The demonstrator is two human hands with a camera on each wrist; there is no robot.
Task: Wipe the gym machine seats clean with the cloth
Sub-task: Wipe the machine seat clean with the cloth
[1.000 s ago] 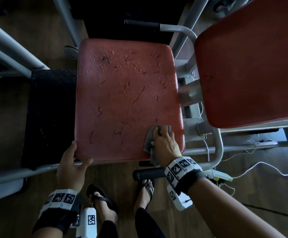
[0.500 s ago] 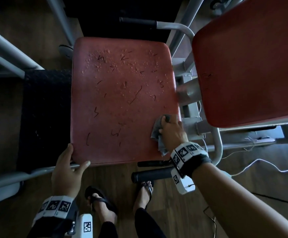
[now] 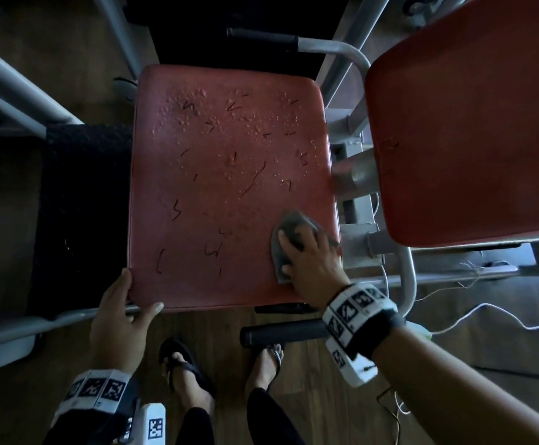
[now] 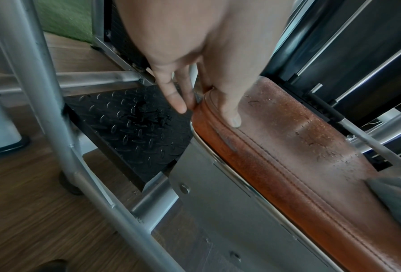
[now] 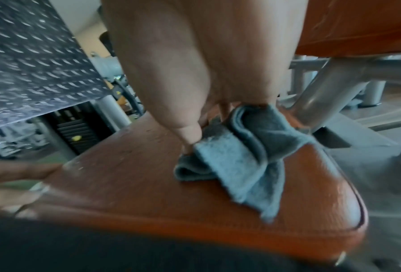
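Note:
A worn red seat (image 3: 229, 187) with dark scratch marks and droplets fills the middle of the head view. My right hand (image 3: 293, 252) holds a bunched grey cloth (image 3: 289, 226) down on the seat near its front right corner. The right wrist view shows the thumb pressing the cloth (image 5: 241, 165) onto the red seat (image 5: 136, 184). My left hand (image 3: 142, 292) grips the seat's front left corner. There the thumb lies on top of the seat (image 4: 299, 165) and the fingers (image 4: 178, 104) run down its side.
A second red pad (image 3: 470, 123) hangs at the right, close above the seat's right edge. A black handle (image 3: 281, 335) sticks out below the front edge. A black tread plate (image 3: 81, 220) and grey frame tubes (image 3: 11, 91) lie left. A white cable (image 3: 486, 316) trails on the floor.
My right hand has slid the cloth from the front right corner up along the right edge, then a little inward to the left. The left hand has stayed on its corner.

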